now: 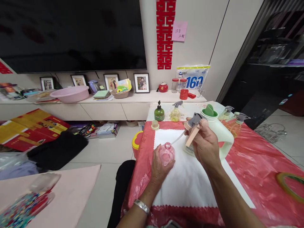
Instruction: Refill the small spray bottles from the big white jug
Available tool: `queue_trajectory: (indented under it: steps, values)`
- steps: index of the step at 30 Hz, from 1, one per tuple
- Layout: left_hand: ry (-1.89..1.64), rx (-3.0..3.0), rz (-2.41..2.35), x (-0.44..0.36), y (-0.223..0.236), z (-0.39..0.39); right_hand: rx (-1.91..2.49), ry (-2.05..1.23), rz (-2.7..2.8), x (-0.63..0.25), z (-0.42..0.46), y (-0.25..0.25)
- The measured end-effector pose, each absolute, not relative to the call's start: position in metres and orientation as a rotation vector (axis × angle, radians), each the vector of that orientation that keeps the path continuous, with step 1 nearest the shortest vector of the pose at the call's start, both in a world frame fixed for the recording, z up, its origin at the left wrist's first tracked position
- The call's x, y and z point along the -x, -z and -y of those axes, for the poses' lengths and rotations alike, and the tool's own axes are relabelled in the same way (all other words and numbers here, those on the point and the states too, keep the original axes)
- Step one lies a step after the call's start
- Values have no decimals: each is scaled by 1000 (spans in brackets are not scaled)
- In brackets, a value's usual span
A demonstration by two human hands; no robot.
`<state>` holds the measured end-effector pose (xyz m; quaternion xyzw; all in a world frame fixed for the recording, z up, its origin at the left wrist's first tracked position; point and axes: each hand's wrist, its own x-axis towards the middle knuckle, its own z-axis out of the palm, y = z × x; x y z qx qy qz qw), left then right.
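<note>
In my left hand [159, 166] is a small, round pink bottle [167, 154] with an uncapped neck, held upright over a white cloth [187, 186]. My right hand [206, 144] grips a grey and peach spray nozzle [195, 122]. Its thin clear tube [178, 138] slants down to the left, its lower end close to the bottle's neck; I cannot tell whether it is inside. Behind my right hand stands a large pale jug [224, 134] with a handle. A green scoop or funnel-like piece [209, 110] sits in its open mouth.
A green pump bottle [159, 113], a clear spray bottle [175, 114] and a pale cap [155, 125] stand at the far side of the red-covered table [256, 158]. Orange-tinted spray bottles [237, 123] are behind the jug. A tape roll [291, 186] lies at right.
</note>
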<state>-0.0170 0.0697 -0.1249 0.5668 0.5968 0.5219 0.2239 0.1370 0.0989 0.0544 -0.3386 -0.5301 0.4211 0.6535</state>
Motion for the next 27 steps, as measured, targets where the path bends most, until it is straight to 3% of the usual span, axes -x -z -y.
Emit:
queue_trajectory:
  steps: [13,27]
  values:
    - [-1439,-1580,-1706,14,121,-69,848,-921,1385,-124,-101,-62]
    - [-1468,-1645,-1752,11,124,-70,968,-1098,1529,-108,-104,15]
